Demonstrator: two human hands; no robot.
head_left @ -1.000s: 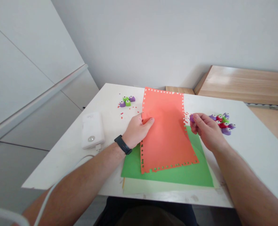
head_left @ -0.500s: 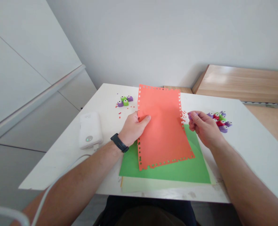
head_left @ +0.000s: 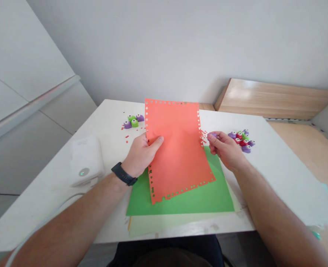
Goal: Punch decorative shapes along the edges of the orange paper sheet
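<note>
Currently gripping orange sheet [head_left: 177,148] by L edge w/ L hand [head_left: 138,155], w/ thumb on top & other fingers hidden behind; pinching purple punch [head_left: 212,136] w/ R hand [head_left: 227,148], betw thumb & fingertips, just off sheet's R edge. Seen near R fingertips: orange bits [head_left: 204,136]; R of R fingers: punch cluster [head_left: 244,142]; beyond L fingers: smaller punch group [head_left: 134,123]; under sheet, on near side of fingers: green paper [head_left: 186,205]; L of L fingers, past wristband [head_left: 123,174]: white power bank [head_left: 86,157]

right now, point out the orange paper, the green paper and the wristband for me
Orange paper [head_left: 178,148]: head view, middle of the sheet.
Green paper [head_left: 191,202]: head view, uncovered part near its lower edge.
Wristband [head_left: 122,173]: head view, the dark strap.
</note>
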